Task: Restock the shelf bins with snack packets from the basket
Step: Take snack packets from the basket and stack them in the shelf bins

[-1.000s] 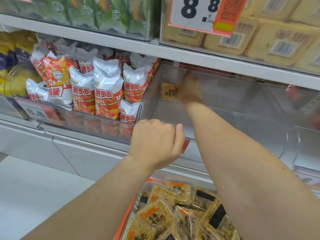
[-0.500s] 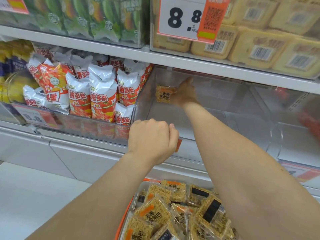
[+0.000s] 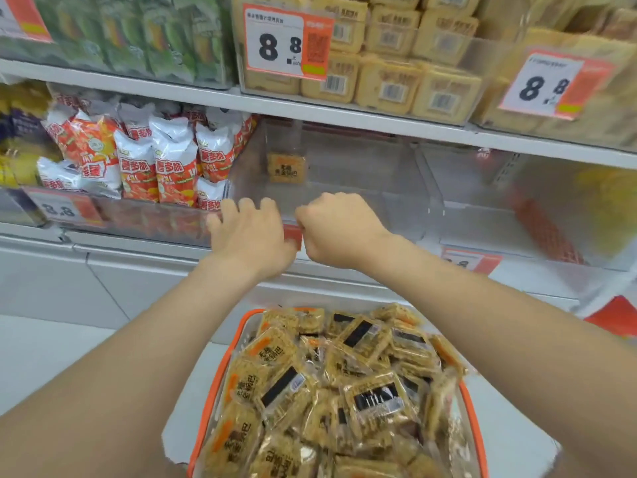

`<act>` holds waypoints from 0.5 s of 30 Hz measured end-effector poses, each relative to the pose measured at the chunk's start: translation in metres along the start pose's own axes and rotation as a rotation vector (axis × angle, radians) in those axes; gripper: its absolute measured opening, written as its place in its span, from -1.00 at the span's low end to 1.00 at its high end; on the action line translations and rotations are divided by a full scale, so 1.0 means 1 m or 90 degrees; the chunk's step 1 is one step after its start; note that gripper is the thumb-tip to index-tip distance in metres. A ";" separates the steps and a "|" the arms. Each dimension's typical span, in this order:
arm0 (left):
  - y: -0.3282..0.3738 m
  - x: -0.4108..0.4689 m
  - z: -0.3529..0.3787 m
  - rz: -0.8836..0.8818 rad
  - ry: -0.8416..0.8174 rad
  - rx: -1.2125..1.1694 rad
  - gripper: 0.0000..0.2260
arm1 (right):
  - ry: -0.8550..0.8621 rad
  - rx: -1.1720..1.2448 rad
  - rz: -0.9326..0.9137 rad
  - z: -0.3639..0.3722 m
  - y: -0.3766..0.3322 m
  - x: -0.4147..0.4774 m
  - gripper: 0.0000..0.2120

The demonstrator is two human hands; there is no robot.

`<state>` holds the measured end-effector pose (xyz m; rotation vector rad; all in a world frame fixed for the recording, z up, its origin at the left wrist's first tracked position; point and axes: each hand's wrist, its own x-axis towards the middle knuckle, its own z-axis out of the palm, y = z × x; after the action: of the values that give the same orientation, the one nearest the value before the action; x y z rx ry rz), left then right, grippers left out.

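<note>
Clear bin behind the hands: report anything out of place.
Only one snack packet stands in the clear bin, upright near its back left wall; the neighbouring red-and-white bags fill theirs.

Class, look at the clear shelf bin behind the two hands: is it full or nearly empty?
Nearly empty: only one snack packet stands at the back of the clear bin.

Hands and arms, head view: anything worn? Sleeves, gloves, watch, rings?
Nothing worn that shows. The left hand and right hand are bare, with no gloves. Both forearms are bare to the frame edge: no sleeves, watch or wristband. No rings on the visible knuckles; the undersides of the fingers are hidden.
</note>
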<state>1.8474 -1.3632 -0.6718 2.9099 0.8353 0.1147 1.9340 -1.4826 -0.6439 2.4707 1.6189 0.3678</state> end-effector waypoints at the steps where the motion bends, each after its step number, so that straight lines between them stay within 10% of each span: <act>1: 0.000 -0.009 0.000 0.023 -0.053 -0.005 -0.69 | -0.024 -0.014 -0.022 0.001 -0.005 -0.014 -0.94; 6: 0.011 -0.050 0.017 0.277 -0.479 -0.001 -0.72 | -0.282 0.070 -0.074 0.038 -0.013 -0.071 -0.86; 15: 0.038 -0.070 0.056 0.348 -0.460 0.095 -0.65 | -0.395 0.157 0.030 0.105 -0.010 -0.113 -0.65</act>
<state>1.8144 -1.4370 -0.7258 2.8620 -0.0682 -0.9200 1.9133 -1.5829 -0.7602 2.4301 1.3946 -0.5753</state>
